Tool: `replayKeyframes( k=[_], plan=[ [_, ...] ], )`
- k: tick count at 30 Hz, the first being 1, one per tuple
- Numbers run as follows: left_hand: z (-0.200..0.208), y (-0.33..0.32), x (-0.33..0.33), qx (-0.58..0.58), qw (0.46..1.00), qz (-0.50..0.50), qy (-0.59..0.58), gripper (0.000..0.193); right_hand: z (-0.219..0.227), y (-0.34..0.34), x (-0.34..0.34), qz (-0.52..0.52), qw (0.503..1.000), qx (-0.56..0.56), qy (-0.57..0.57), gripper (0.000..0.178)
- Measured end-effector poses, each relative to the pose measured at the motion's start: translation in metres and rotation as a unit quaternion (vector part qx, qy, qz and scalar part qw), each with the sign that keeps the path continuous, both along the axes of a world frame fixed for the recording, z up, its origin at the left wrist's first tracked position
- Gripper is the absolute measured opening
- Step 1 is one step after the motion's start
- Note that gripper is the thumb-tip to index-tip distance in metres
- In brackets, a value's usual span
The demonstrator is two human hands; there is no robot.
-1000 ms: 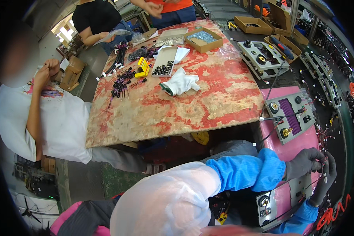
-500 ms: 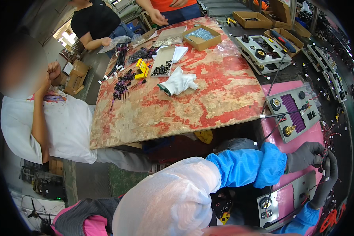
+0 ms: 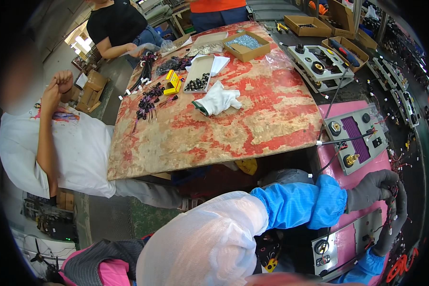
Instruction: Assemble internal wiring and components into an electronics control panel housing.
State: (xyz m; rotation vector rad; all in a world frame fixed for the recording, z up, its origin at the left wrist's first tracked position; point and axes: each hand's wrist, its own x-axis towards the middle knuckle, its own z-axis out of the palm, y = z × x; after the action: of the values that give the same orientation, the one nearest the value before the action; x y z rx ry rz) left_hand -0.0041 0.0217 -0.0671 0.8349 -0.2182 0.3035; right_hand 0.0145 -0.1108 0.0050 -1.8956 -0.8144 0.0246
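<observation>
Both my hands wear dark grey gloves below blue sleeve covers, at the right of the view. Fingers of my left hand (image 3: 371, 190) are bent and pinched together on thin wires (image 3: 393, 191) with small connectors. Coming up from below, my right hand (image 3: 394, 221) meets the left at the fingertips and is closed on the same wires. Partly beneath my hands lies a grey metal panel (image 3: 337, 249) with round knobs. Beyond them a similar panel (image 3: 339, 138), with a purple grille and a brass fitting, rests on a pink mat (image 3: 355, 178).
A worn red table (image 3: 195, 152) carries a white glove (image 3: 218, 98), an open carton (image 3: 248, 50), a tray of small black parts (image 3: 198, 83) and wire bundles (image 3: 148, 102). A person in white (image 3: 71, 152) sits left; two others stand behind. More panels (image 3: 319, 66) lie far right.
The hands of the person in orange have gone out of view at the top. My gloved fingers have shifted slightly on the wires, and the right hand has tilted a little.
</observation>
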Motion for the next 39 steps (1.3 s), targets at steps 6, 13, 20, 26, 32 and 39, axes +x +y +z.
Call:
replayKeyframes(
  k=[6, 13, 20, 26, 32, 39],
  plan=[
    [0.006, -0.002, -0.004, -0.03, 0.999, -0.032, -0.015, 0.05, -0.017, -0.019, 0.019, 0.008, 0.998, 0.021, 0.051, 0.041],
    [0.007, 0.002, -0.004, -0.004, 1.0, -0.021, 0.018, 0.049, -0.023, -0.026, 0.025, -0.028, 0.994, 0.013, 0.108, 0.037],
    [0.009, 0.003, -0.009, 0.004, 1.0, -0.018, 0.014, 0.05, -0.018, -0.018, 0.017, -0.033, 0.991, 0.06, 0.114, 0.034],
    [0.01, 0.002, -0.012, 0.018, 1.0, -0.018, -0.001, 0.049, -0.014, -0.025, 0.018, 0.004, 0.998, 0.002, 0.069, 0.032],
    [0.007, 0.003, -0.011, 0.032, 0.999, 0.01, 0.004, 0.049, -0.011, -0.015, 0.016, 0.021, 0.999, -0.017, 0.046, 0.037],
    [0.006, -0.001, -0.007, 0.073, 0.997, 0.037, -0.009, 0.046, -0.022, -0.028, 0.03, 0.034, 0.999, 0.008, 0.042, 0.035]
  ],
)
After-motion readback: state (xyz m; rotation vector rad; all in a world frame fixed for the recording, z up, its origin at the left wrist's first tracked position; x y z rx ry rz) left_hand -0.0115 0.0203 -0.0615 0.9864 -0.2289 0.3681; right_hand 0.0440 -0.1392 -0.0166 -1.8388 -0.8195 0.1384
